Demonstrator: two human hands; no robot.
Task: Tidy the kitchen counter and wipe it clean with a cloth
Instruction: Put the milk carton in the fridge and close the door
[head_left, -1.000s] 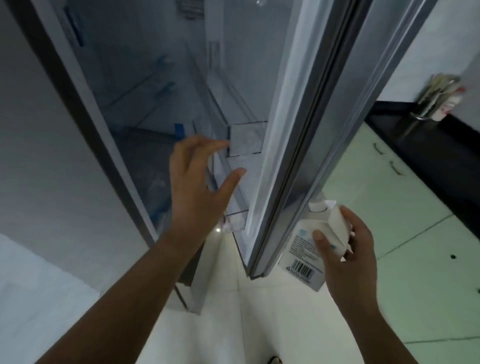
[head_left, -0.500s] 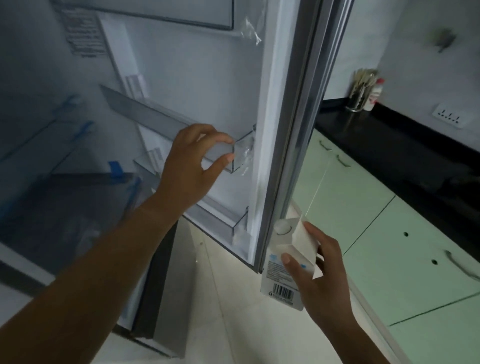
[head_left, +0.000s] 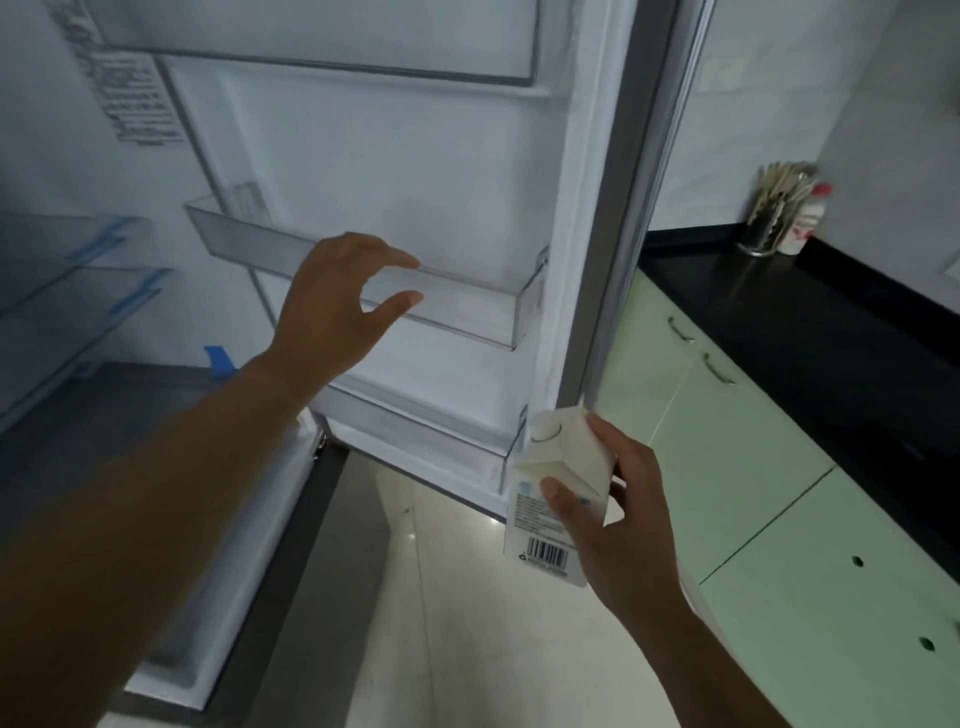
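Note:
A white carton (head_left: 558, 478) with a round cap and a barcode is gripped in my right hand (head_left: 613, 514), low beside the edge of the open fridge door (head_left: 639, 156). My left hand (head_left: 337, 306) hovers with fingers apart in front of the clear door shelf (head_left: 467, 306), which holds nothing. A second clear door shelf (head_left: 447, 441) sits lower, just left of the carton. I cannot tell whether my left hand touches the shelf rim.
The fridge interior with glass shelves (head_left: 78, 280) lies at the left. A black counter (head_left: 810, 332) runs along the right over pale green cabinets (head_left: 737, 467). A utensil holder (head_left: 769, 218) and a small bottle (head_left: 808, 223) stand at its far end. Pale floor tiles (head_left: 467, 623) lie below.
The fridge door has swung wider, showing its whole inner side. My left hand has shifted along the door shelf with fingers opening. My right hand keeps the carton near the door's lower corner.

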